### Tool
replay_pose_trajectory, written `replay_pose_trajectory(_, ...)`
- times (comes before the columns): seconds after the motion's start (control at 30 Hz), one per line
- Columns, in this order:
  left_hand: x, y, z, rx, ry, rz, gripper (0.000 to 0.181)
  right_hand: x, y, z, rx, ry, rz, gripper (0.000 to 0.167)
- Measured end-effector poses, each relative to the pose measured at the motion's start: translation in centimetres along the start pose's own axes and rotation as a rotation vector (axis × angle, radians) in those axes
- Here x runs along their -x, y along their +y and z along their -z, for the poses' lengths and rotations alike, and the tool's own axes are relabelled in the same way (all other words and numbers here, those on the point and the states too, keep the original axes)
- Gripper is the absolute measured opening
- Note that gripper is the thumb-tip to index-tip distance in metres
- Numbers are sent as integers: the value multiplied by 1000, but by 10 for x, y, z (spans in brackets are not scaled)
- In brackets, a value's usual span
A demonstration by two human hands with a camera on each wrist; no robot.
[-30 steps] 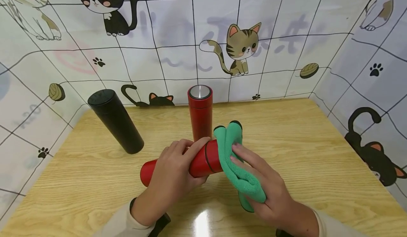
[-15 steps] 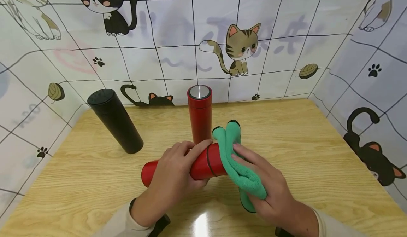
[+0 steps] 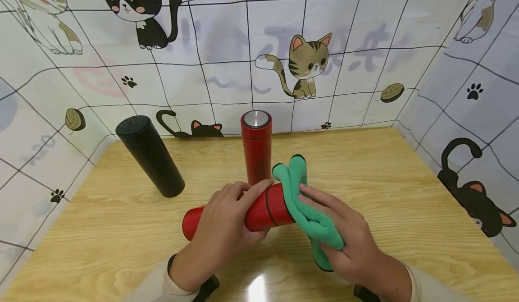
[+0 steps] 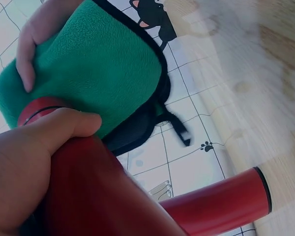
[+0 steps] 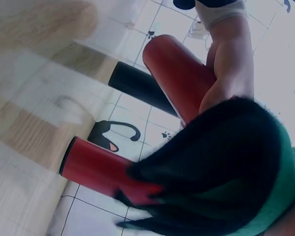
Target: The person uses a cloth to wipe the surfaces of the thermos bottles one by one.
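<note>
In the head view my left hand [image 3: 227,221] grips a red thermos flask [image 3: 259,214] around its body. The flask lies nearly sideways, lid end to the right, and looks raised off the table. Over that lid end a folded green cloth [image 3: 300,207] with dark edging is held by my right hand [image 3: 350,236]; its fingers lie along the cloth's outer side. The cloth hides the end of the lid. From the left wrist, my thumb [image 4: 78,123] shows across the flask near the lid seam. The cloth's dark underside [image 5: 221,162] fills much of the right wrist view.
A second red flask [image 3: 257,153] with a silver-topped lid stands upright just behind the held one. To the left stands a black flask [image 3: 152,157]. The wooden table [image 3: 405,194] is bordered by a cat-patterned backdrop [image 3: 219,81] at the back and sides.
The held flask's lid end has dropped slightly and shifted a little right, with the cloth and both hands. The two standing flasks have stayed in place. The head view has shifted slightly.
</note>
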State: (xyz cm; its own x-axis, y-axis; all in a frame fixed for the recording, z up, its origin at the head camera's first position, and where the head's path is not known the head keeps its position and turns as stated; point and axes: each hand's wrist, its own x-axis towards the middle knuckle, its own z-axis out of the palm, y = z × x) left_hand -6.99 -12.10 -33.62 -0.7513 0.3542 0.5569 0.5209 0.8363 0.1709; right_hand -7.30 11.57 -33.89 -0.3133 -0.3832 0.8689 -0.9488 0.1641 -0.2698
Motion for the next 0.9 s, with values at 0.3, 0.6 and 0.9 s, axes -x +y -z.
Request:
replay_pose_trajectory(0.3,0,0,-2,-20,2,-18,83,-3,-3,-3,16,23,39,37)
replay_pose_trajectory(0.6,4,-1,-7,-11,2,-20,80,-3,0,-4,26,21,123,36)
replay_pose_trajectory(0.9,0,-1,-3,10,2,19,84,-1,0,-3,35,28,56,34)
